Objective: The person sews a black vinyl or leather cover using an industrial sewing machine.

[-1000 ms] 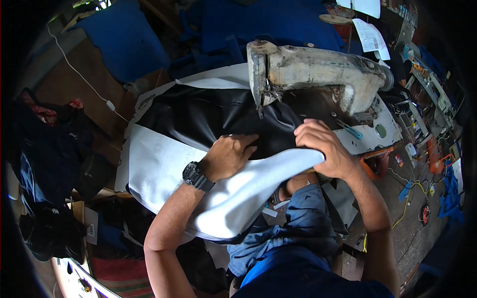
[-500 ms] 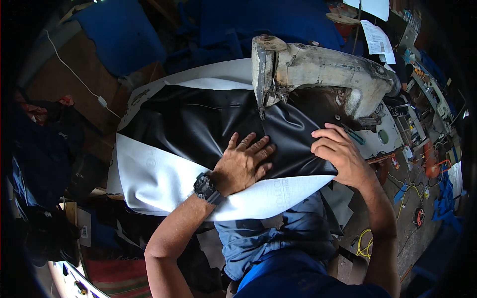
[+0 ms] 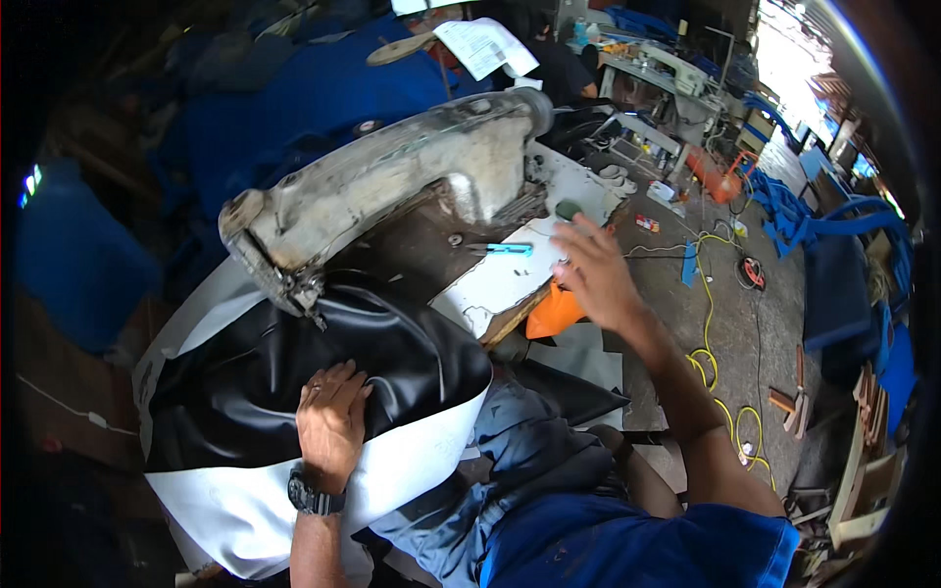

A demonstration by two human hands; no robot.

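Nearest us: our blue shirt (image 3: 637, 549) and grey-blue trousers (image 3: 524, 446). Over the lap hangs a white flap (image 3: 412, 461), prob. backing, along the near edge of a big, limp, glossy black sheet (image 3: 240, 382). We judge it's mid-work: the sheet's in place at the machine, but no finished seam shows clearly, so amt. done vs. left is unclear. Its long axis runs approx. L to R, R end angled slightly away from us.

Our hands: L hand (image 3: 330, 416), w/ a black watch (image 3: 314, 493) on the wrist, lies palm down on the sheet, fingers close together, gripping nothing we can see. R hand (image 3: 593, 269) is off the sheet, fingers loosely spread, nothing visibly held, near a round green item (image 3: 568, 210); can't tell if touching.

Farther: the sheet's far side goes under the needle end of an old, worn sewing machine (image 3: 392, 176), arm pointing far R. Beside it on the white surface (image 3: 480, 294): a blue-handled cutter (image 3: 508, 249). Bkgd: yellow cord (image 3: 708, 363) on the floor, then a 2nd sewing machine (image 3: 674, 71).
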